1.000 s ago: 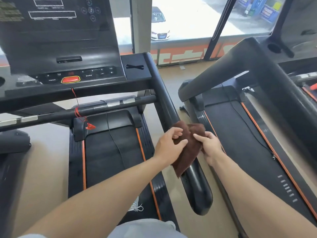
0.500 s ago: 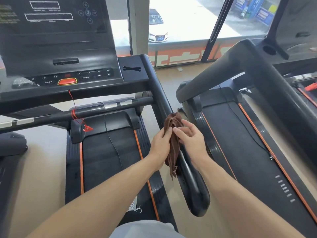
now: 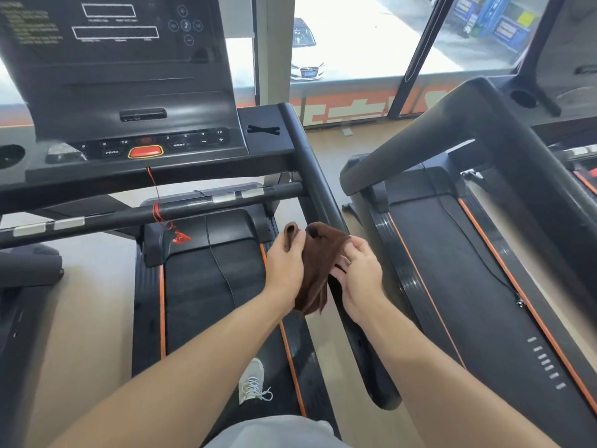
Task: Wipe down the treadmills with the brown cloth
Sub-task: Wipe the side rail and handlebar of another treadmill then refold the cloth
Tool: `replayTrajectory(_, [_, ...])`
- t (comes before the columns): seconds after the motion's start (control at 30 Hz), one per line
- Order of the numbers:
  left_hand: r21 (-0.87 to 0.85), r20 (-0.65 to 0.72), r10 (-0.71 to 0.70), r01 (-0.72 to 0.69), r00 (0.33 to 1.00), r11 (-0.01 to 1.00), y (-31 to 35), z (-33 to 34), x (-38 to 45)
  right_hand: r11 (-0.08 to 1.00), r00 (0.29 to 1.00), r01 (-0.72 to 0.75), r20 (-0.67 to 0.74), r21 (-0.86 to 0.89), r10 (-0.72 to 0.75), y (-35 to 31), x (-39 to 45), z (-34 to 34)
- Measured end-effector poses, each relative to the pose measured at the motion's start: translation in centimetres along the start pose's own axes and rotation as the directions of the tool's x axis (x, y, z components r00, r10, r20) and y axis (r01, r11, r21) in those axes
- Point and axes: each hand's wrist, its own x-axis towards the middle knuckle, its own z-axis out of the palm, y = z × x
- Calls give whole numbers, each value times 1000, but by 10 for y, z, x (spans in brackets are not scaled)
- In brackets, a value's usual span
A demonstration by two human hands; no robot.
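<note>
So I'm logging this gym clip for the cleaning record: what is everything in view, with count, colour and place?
treadmills: two, black with orange stripes, side by side
brown cloth: one, over the near treadmill's right handrail
stop button: one, red, on the console
safety cord: one, red, hanging below the console
car: one, white, outside the window
shoe: one, white, on the belt
left hand: grips the cloth
right hand: holds the cloth

The near treadmill's console (image 3: 129,92) carries the only legible marks, on its button strip (image 3: 151,145): "PROG" left of the red button (image 3: 145,151), "MODE" to its right; the numbers 6, 9, 12 run above the left side and 3, 6, 9, 12 above the right, with minus and plus signs; the upper display's white text is too blurred to read; the plate on the car (image 3: 305,50) outside is illegible.
</note>
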Motion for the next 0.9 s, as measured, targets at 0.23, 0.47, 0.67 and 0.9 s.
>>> replayTrajectory(0.23, [31, 20, 64, -65, 998, 997, 1, -14, 2, 989, 987, -104, 137, 108, 89, 5, -1, 21])
replayTrajectory(0.47, [291, -60, 130, -107, 990, 951, 5, -58, 28, 1000, 1000, -29, 10, -7, 29, 1, 20, 18])
replayTrajectory(0.67, [607, -322, 51, 165, 945, 778, 0, -122, 67, 993, 998, 68, -3, -94, -69, -23, 34, 8])
replayTrajectory(0.9, [179, -272, -298, 352, 915, 919, 7, -136, 77, 949, 935, 211, 330, -234, -127, -26, 26, 8])
